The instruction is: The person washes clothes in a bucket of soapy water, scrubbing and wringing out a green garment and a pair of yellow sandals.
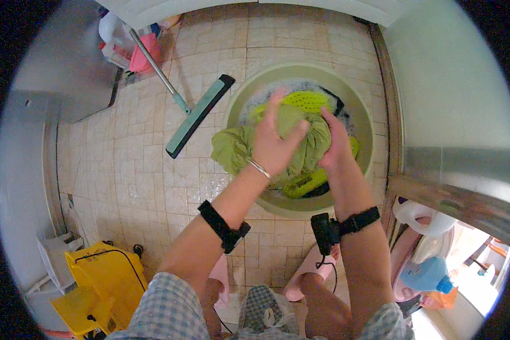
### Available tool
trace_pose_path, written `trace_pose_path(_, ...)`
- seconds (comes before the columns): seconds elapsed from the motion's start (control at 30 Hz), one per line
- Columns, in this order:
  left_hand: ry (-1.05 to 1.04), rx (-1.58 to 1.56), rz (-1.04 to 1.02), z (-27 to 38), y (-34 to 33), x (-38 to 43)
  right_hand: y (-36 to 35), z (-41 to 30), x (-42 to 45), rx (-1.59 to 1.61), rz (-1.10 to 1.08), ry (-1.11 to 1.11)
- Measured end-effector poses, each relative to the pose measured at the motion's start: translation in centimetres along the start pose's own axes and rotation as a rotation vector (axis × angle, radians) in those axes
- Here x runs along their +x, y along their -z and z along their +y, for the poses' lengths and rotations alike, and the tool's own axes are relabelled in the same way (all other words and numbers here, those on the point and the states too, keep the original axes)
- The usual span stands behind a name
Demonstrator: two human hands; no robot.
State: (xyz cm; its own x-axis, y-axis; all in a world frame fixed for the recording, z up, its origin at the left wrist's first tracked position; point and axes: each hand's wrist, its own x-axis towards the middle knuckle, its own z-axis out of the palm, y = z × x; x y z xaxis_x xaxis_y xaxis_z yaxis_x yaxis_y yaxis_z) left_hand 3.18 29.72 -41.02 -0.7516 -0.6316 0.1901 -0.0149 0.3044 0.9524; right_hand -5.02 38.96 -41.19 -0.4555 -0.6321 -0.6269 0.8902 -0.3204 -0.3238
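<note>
A bunched olive-green cloth [308, 146] is held between my two hands above a pale green round basin [276, 208]. My left hand [278, 136], slightly blurred, presses on the cloth with its thumb and fingers spread. On the right side, my right hand [338, 138] grips the cloth's edge. Part of the cloth hangs over the basin's left rim. Below it, soapy water with white suds [259, 100] fills the basin's bottom. A bright yellow-green perforated item [308, 101] with dark edging lies in the suds. Another yellow-green piece [304, 185] shows nearer me, partly covered.
A floor squeegee [199, 117] lies left of the basin. A pink container [144, 53] and bottles stand at the far left. At lower left is a yellow plastic mop bucket [106, 280]. A blue bottle [425, 274] stands at lower right. The tiles [212, 187] look wet.
</note>
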Motion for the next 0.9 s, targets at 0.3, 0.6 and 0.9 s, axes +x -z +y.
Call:
trace_pose_path(0.3,0.165,0.511,-0.288,-2.8,-2.1,1.6,0.5,4.3,0.0,-0.323,0.141,-0.005)
trace_pose_path(0.6,-0.424,0.292,-0.176,3.6,-2.0,-2.8,6.0,1.9,4.0,-0.245,-0.131,0.184)
trace_pose_path(0.9,0.276,0.383,-0.182,0.0,-1.4,0.3,0.5,4.1,-0.2,-0.252,0.087,0.058)
